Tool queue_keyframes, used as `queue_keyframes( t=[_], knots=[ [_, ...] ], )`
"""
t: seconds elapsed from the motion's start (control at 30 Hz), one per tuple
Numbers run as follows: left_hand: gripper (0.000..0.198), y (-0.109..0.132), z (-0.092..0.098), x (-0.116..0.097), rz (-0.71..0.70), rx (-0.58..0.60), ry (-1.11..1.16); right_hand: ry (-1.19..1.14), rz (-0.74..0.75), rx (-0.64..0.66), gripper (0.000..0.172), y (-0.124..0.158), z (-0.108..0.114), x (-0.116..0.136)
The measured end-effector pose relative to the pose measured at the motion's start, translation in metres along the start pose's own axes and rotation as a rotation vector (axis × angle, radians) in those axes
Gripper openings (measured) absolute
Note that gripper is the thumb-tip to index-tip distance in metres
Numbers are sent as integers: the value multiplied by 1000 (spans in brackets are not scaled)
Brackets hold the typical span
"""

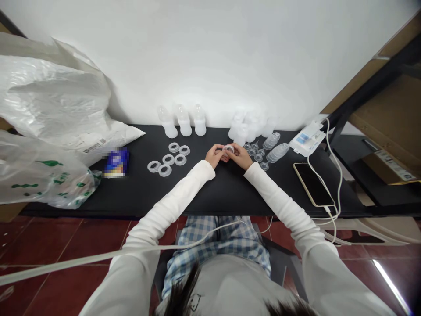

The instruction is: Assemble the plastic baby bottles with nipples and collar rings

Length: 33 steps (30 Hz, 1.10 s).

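We're working one ring (229,148) at twelve o'clock above the counter (226,193), left hand (214,156) and right hand (242,156) both clamped on it; loose rings (164,160) sit at nine; next move calls for steadiness.

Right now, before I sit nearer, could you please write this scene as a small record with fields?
Left hand: in a grip on a translucent collar ring
Right hand: in a grip on the same ring
Loose collar rings: six, left of the hands
Domed baby bottles: three, upright by the wall
Stacked clear domes: two stacks, right of the hands
Smartphone: far right, screen dark, cable plugged in
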State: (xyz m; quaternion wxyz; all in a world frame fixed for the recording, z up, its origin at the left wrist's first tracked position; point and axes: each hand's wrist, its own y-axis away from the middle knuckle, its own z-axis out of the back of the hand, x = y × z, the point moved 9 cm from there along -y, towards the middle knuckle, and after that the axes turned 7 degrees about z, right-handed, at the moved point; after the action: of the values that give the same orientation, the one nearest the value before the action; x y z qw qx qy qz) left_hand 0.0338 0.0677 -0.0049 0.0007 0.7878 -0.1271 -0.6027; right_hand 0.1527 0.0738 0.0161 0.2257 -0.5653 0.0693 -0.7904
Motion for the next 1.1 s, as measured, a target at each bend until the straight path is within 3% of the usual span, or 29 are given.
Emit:
queue_keyframes(
  t=[0.3,0.5,0.73,0.9,1.1],
  knots=[
    [30,-4,2,9,-38,18,-76,153,-25,-45,33,1,3,1],
    [37,2,-9,7,-52,101,-78,225,-17,-78,29,-1,12,5],
    [40,-1,0,5,-24,9,-61,-24,-12,55,51,-1,-1,2],
    [48,6,-10,-3,-89,96,-58,22,5,-3,45,-1,4,9],
    [50,8,-13,-8,-110,106,-68,57,21,-41,42,0,7,16]
  ],
)
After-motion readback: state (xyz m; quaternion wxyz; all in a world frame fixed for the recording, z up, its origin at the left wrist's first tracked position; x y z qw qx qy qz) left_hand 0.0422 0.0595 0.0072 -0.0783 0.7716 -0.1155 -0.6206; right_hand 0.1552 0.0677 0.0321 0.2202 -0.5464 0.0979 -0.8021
